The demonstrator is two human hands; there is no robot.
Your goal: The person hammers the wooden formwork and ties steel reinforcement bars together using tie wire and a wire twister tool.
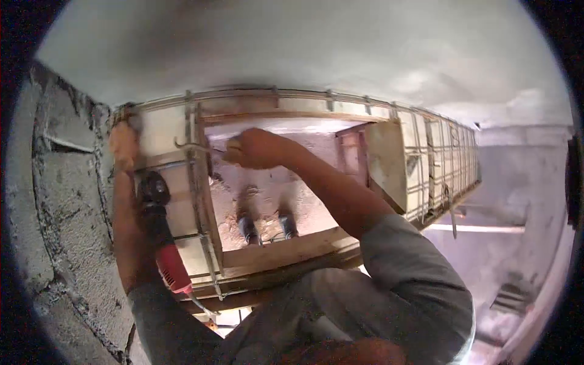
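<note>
My right hand (255,148) is closed above the rectangular opening. A thin metal rod with a hooked end (181,143) runs leftward from it over the steel bars, like a tying hook. At the far left corner, my left hand (124,145) touches the bars beside the block wall; its fingers are dark and blurred. Below it, along my left forearm, lies a red and black angle grinder (172,267) with its cord trailing toward me. The steel bar cage (193,121) rests over pale wooden boards (164,126).
A wooden frame (286,250) borders the opening; my shoes (288,225) show on the rubble-strewn floor below. A board (386,159) stands at its right side. The rough block wall (79,201) is close on the left. More caged formwork (450,152) extends right.
</note>
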